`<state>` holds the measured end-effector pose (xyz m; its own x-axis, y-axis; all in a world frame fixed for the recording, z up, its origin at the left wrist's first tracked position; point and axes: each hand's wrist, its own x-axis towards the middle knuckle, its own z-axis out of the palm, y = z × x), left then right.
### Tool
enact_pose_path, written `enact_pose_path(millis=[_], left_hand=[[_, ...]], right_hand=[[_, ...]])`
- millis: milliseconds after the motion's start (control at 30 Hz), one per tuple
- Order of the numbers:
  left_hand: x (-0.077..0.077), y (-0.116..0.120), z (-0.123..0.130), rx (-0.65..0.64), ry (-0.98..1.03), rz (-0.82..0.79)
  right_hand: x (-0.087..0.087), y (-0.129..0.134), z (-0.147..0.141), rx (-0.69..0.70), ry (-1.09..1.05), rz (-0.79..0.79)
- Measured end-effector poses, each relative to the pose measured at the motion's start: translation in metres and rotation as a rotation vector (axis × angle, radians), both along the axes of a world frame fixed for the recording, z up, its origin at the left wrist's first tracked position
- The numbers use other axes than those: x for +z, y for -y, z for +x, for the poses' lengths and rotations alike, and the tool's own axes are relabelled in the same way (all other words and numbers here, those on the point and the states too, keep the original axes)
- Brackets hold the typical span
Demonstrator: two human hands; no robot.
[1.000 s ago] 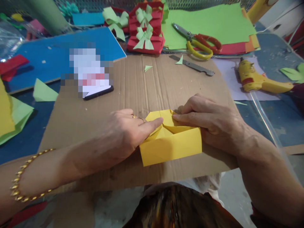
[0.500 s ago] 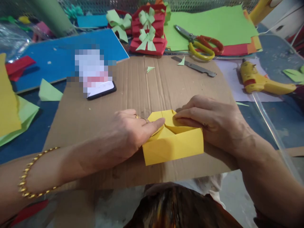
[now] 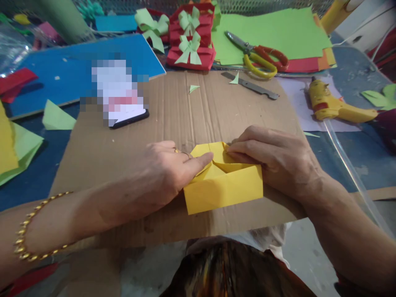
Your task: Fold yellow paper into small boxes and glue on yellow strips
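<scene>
Holding yellow paper box [image 3: 227,190], left hand [image 3: 171,167], right hand [image 3: 274,154]; folded flaps [image 3: 216,170] inside.

Blue counter [image 3: 368,161]: surface scuffed and marked with pale specks. Rear boundary: perforated metallic mesh [image 3: 260,5] running along the back edge. Thick green post [image 3: 58,18], leaning, at upper left. White casing [image 3: 360,35] at far upper right, identity unclear. Floor [image 3: 148,268]: grey, blotched with lighter stains. Lighting: subdued and diffuse, dimmer toward the floor.

A beaded gold bracelet [image 3: 21,239], rings [image 3: 176,150] and dark clothing [image 3: 223,272] are worn.
</scene>
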<state>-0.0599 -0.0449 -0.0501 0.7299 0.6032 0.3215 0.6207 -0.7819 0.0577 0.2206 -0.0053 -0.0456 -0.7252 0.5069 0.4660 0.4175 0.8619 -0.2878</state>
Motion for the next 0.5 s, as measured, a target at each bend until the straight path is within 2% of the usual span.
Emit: enact_pose_path(millis=[267,367,500], left_hand=[[0.001,-0.0003,0.0008,0.011,-0.019,-0.019],[0.002,-0.0002,0.0023,0.013,-0.031,0.013],[0.0011,-0.0024,0.0058,0.008,-0.007,0.091]], right_hand=[[0.0007,0.0028,-0.0044,-0.061,-0.024,0.027],[-0.0012,0.0033,-0.0053,-0.113,-0.045,0.05],[-0.0019,0.0023,-0.0042,-0.105,-0.035,0.039]])
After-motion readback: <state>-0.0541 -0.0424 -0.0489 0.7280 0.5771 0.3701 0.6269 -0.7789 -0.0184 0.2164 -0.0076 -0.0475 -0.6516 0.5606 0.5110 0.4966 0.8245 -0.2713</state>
